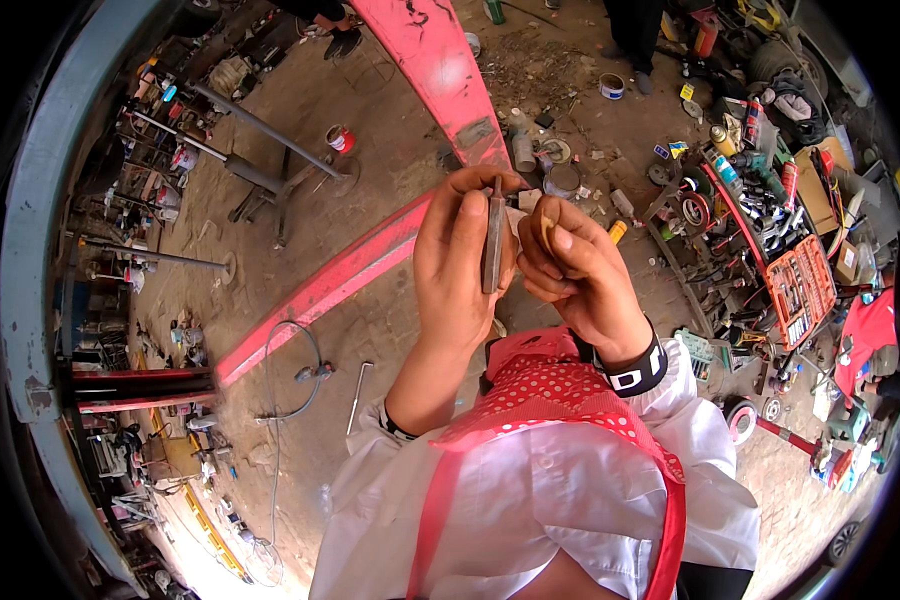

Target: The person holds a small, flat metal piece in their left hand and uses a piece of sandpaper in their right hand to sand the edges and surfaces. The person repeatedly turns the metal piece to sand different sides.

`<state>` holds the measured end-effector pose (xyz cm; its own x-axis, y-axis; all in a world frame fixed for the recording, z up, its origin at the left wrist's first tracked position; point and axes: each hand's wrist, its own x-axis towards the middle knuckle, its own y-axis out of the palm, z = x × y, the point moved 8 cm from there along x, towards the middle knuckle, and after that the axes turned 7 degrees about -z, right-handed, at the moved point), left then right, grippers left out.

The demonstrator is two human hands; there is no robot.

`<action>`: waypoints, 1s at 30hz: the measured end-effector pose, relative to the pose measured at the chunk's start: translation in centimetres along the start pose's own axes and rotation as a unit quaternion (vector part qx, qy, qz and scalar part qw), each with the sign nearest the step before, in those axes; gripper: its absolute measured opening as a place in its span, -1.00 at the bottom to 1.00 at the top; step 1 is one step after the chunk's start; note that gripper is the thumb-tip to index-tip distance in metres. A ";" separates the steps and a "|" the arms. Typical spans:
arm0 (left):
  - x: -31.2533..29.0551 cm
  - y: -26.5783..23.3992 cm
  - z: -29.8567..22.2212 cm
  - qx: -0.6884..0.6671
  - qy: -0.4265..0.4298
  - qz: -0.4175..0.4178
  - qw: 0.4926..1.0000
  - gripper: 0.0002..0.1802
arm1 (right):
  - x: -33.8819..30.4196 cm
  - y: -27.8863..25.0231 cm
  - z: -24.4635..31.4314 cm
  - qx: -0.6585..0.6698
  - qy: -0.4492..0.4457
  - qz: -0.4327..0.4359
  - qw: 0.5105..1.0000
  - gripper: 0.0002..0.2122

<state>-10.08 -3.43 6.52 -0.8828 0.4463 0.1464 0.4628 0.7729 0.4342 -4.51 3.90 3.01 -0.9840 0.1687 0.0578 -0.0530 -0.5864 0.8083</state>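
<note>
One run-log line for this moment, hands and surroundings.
left hand: holds narrow metal bar | right hand: pinches small tan piece, kind unclear | beyond: pink beam

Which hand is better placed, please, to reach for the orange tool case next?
Probably the right hand: it is nearer the orange tool case, while the left hand grips a metal bar.

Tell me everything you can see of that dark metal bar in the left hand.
The metal bar looks dark grey, narrow and straight, with a wider lower section and a thinner upper end. It appears nearly upright in the picture, in the grip of the left hand, beside the thumb. Its exact kind is unclear.
</note>
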 end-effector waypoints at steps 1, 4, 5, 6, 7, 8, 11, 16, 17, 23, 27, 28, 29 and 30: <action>0.0 0.1 0.0 0.013 0.009 -0.009 1.000 -0.65 | -0.1 -0.1 0.2 -0.041 -0.016 -0.017 0.999 -0.77; 0.1 0.3 -0.2 0.057 0.042 -0.025 0.997 -0.65 | -0.4 0.0 1.3 -0.123 -0.051 -0.051 0.990 -0.85; 0.1 0.4 -0.3 0.076 0.052 -0.022 0.996 -0.65 | -0.6 0.0 1.7 -0.159 -0.064 -0.058 0.983 -0.84; 0.2 0.5 -0.4 0.095 0.062 -0.018 0.993 -0.65 | -0.7 0.1 2.0 -0.195 -0.076 -0.066 0.976 -0.84; 0.3 0.5 -0.2 0.095 0.070 -0.010 0.993 -0.68 | -0.9 0.0 2.4 -0.230 -0.089 -0.074 0.966 -0.83; 0.3 0.4 0.1 0.096 0.078 -0.001 0.992 -0.70 | -0.9 0.1 2.9 -0.265 -0.120 -0.081 0.953 -0.83; 0.2 1.4 -0.3 0.139 0.133 0.025 0.981 -0.70 | -1.0 0.0 3.4 -0.300 -0.147 -0.100 0.937 -0.83; 0.1 1.8 0.3 0.125 0.133 0.010 0.983 -0.64 | -0.8 -1.0 3.8 -0.332 -0.181 -0.106 0.920 -0.79; 0.1 1.8 0.6 0.122 0.121 0.013 0.985 -0.63 | -0.7 -1.2 3.8 -0.323 -0.175 -0.105 0.924 -0.79; 0.6 2.3 1.2 0.103 0.124 0.019 0.987 -0.61 | -0.3 -1.9 3.7 -0.295 -0.154 -0.109 0.937 -0.78; 1.1 2.3 2.0 0.091 0.082 0.020 0.992 -0.60 | 0.0 -2.1 3.9 -0.314 -0.160 -0.101 0.930 -0.78; 1.1 2.3 2.0 0.090 0.080 0.014 0.993 -0.60 | 0.0 -2.0 3.9 -0.291 -0.150 -0.105 0.939 -0.78; 1.2 2.3 2.0 0.090 0.079 0.008 0.993 -0.60 | 0.1 -1.9 4.0 -0.268 -0.141 -0.110 0.947 -0.79; 1.3 2.2 2.0 0.089 0.078 0.002 0.993 -0.61 | 0.1 -1.9 4.0 -0.244 -0.131 -0.114 0.954 -0.79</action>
<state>-10.07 -0.22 5.89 -0.8761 0.3849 0.2904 0.4610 0.8451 0.2708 -3.85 8.20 3.81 -0.8643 0.4907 0.1104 -0.3960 -0.7992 0.4521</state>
